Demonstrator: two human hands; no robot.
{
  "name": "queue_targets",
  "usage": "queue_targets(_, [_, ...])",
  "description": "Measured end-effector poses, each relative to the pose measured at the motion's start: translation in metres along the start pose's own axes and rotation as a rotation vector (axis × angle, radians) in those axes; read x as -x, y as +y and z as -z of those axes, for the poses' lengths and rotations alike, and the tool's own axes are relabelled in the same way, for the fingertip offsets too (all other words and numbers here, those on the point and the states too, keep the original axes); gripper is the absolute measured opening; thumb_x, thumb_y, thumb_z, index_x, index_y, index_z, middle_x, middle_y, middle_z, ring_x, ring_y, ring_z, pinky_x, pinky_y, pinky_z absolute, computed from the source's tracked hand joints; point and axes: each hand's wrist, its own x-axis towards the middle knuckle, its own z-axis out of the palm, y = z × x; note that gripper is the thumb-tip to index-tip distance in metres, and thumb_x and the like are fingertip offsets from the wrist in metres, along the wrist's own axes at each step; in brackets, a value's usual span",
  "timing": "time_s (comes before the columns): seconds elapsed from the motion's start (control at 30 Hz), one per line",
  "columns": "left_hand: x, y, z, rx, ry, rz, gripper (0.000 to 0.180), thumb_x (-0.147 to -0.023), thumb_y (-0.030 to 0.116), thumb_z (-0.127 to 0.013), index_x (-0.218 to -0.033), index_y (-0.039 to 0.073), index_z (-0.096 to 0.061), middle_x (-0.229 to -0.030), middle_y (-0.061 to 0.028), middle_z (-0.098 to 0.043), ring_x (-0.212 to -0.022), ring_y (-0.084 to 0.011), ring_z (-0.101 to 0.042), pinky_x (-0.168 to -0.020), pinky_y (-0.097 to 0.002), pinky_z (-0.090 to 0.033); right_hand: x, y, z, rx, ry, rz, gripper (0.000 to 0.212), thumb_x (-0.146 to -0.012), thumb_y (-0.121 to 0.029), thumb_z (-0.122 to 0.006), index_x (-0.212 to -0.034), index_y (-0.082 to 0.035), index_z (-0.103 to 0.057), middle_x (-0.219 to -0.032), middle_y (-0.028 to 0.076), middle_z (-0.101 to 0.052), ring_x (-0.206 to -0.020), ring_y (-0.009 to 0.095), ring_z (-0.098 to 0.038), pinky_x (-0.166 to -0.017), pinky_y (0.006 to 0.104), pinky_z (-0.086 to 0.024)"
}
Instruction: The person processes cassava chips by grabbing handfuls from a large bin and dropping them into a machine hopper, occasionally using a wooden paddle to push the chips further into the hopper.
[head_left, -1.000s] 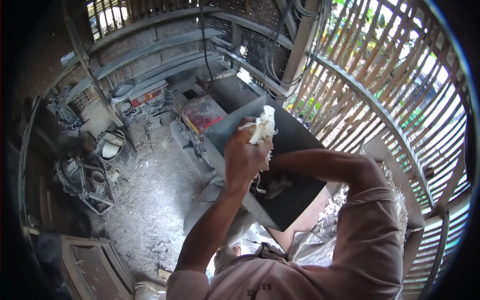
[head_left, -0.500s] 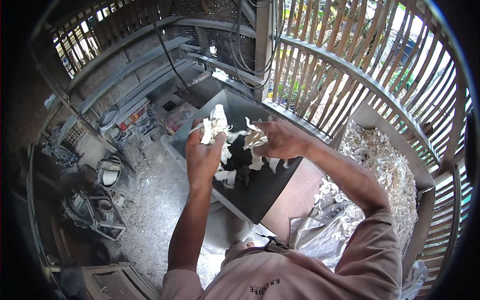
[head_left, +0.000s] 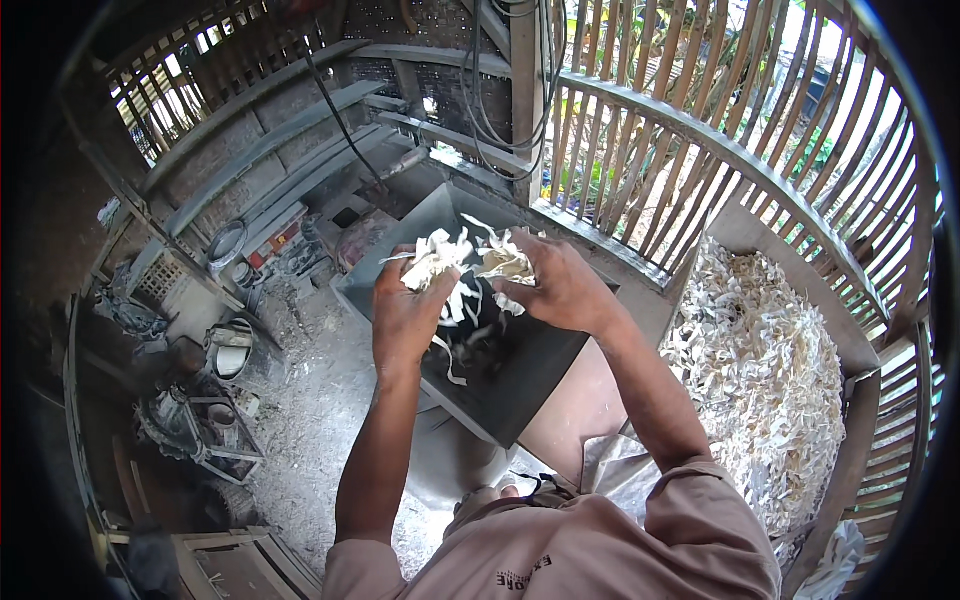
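Left hand (head_left: pixel 400 320) and right hand (head_left: pixel 565 285) are each gripping pale, curly, thin strips (head_left: pixel 432 260), basically hovering side by side over that dark-grey, boxy metal hopper (head_left: pixel 530 375).

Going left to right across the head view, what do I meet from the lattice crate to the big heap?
Lattice crate → bucket → left hand gripping pale strips → right hand gripping another clump → large heap of strips.
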Motion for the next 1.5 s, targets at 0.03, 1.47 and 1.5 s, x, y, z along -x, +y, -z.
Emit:
queue_targets(0.03, [0.0,0.001,0.001,-0.002,-0.001,-0.002,0.026,-0.079,0.01,-0.072,-0.101,0.0,-0.062,-0.092,-0.0096,-0.069,-0.083,-0.0141,-0.065,-0.075,-0.0289,-0.05,0.0,-0.004,0.002,0.034,-0.035,-0.014,0.047,-0.082,-0.022,-0.072,-0.12,-0.003,-0.053,-0.102,0.023,-0.067,-0.092,0.043,-0.063,-0.08,0.0484,-0.05])
queue_targets(1.47, [-0.004,0.005,-0.004,-0.242,-0.144,0.01,0.024,-0.086,0.006,-0.065,-0.109,-0.001,-0.068,-0.106,-0.0133,-0.07,-0.101,-0.0209,-0.067,-0.085,-0.0308,-0.052,0.001,0.002,-0.001,-0.079,-0.17,0.137,0.053,-0.082,-0.043,-0.072,-0.118,-0.005,-0.059,-0.099,0.019,-0.068,-0.091,0.039,-0.066,-0.08,0.0457,-0.051])
queue_targets(1.5, [-0.004,0.004,-0.003,-0.261,-0.14,0.0,0.023,-0.087,0.007,-0.064,-0.109,-0.001,-0.068,-0.105,-0.0131,-0.071,-0.1,-0.0208,-0.067,-0.085,-0.0306,-0.052,0.001,0.003,0.0,-0.061,-0.196,0.113,0.048,-0.084,-0.037,-0.071,-0.118,-0.005,-0.059,-0.098,0.018,-0.068,-0.092,0.038,-0.066,-0.081,0.0459,-0.051])
